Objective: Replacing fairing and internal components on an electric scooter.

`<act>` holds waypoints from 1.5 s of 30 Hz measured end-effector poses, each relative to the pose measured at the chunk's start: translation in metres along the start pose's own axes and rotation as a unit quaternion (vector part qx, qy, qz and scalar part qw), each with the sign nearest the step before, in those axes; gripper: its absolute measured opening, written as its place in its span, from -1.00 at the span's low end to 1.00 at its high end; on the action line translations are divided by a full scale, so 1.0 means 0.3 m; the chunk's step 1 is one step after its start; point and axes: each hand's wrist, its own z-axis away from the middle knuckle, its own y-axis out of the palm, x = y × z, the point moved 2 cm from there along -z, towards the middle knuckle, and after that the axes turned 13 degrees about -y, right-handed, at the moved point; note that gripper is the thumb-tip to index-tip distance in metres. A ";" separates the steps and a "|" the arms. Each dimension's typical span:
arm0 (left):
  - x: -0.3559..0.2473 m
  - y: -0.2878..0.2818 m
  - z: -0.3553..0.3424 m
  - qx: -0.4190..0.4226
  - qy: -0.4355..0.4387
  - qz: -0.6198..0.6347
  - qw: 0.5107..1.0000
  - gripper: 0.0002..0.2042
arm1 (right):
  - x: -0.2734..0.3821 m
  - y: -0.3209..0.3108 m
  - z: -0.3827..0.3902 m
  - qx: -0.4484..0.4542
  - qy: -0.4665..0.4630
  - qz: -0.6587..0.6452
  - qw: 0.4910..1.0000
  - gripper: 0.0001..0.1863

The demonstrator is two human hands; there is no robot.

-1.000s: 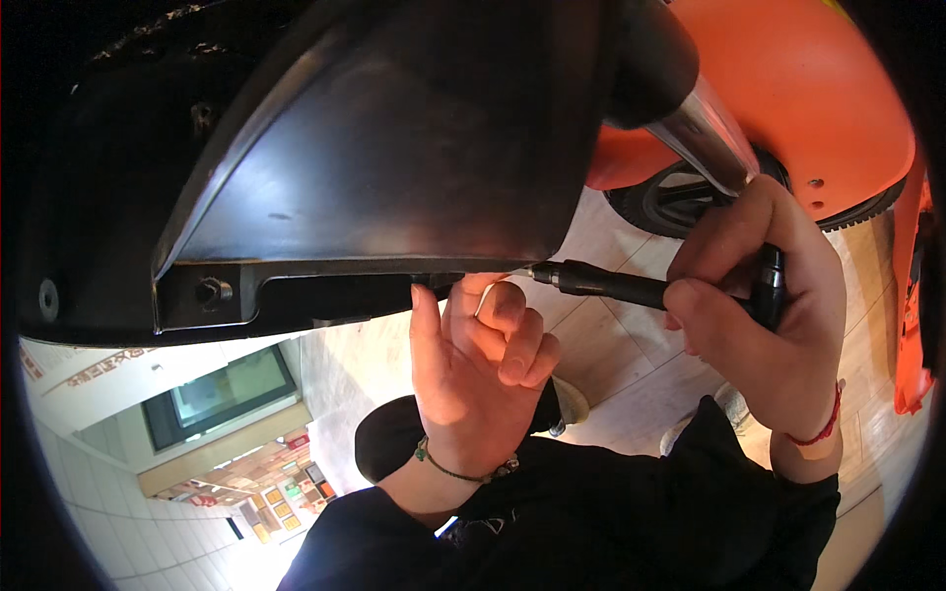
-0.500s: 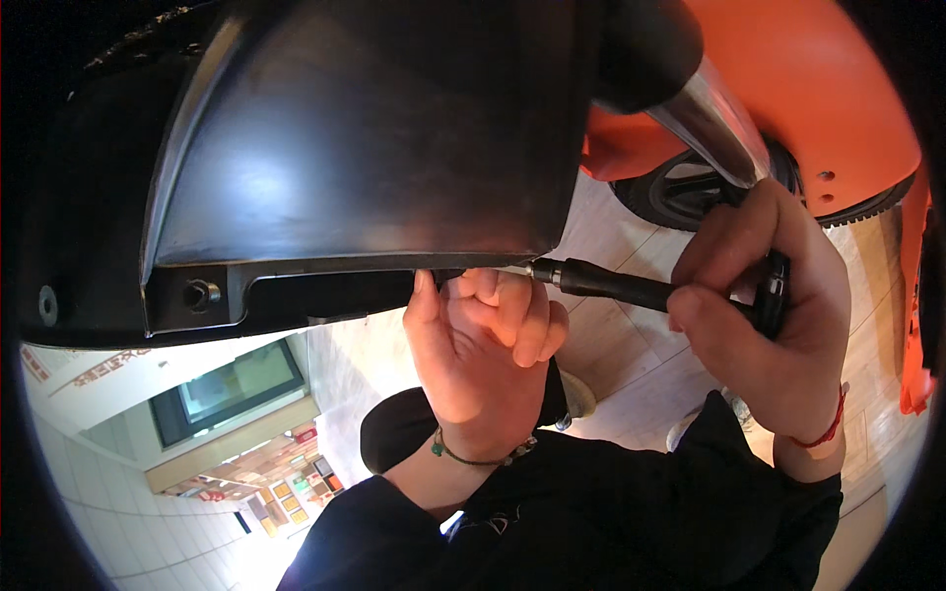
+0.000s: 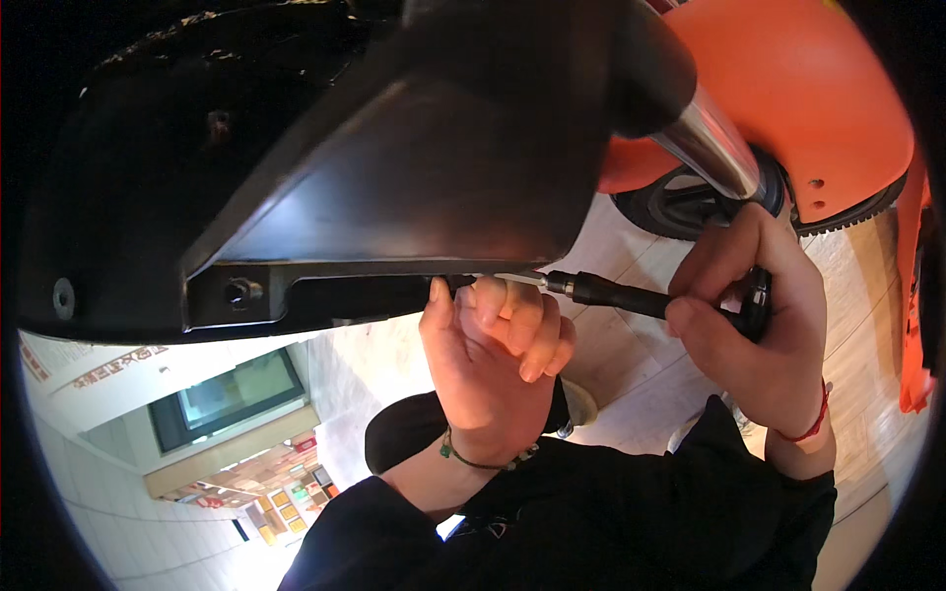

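Two hands on one fastener point under the black panel (image 3: 325, 187). Far left of the grip: a bolt head (image 3: 241, 292) seated in the panel's lower bracket, plus a small hole (image 3: 64, 295) at the edge. Left hand (image 3: 493, 364) is curled loosely at the panel's underside lip, fingers steadying the screwdriver (image 3: 631, 295) shaft near its tip; not a firm clench. Right hand (image 3: 764, 325) is clenched round the driver handle, to the right and slightly lower. Orange bodywork (image 3: 798, 108) and wheel (image 3: 690, 202) sit above that. Progress: driver looks engaged, fastener probably still being worked. Tip and screw are hidden behind the fingers and lip; can't tell how far in.
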 end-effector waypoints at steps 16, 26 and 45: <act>0.010 -0.075 0.046 0.011 -0.094 0.122 0.988 -0.62 | 0.035 0.022 0.007 0.036 -0.064 0.023 0.997 -0.79; 0.028 -0.055 0.006 0.254 -0.167 0.357 0.883 -0.62 | 0.089 0.013 -0.045 0.133 -0.144 0.168 0.966 -0.76; 0.060 -0.024 -0.024 0.329 -0.123 0.418 0.838 -0.65 | 0.131 0.023 -0.063 0.136 -0.067 0.240 0.959 -0.74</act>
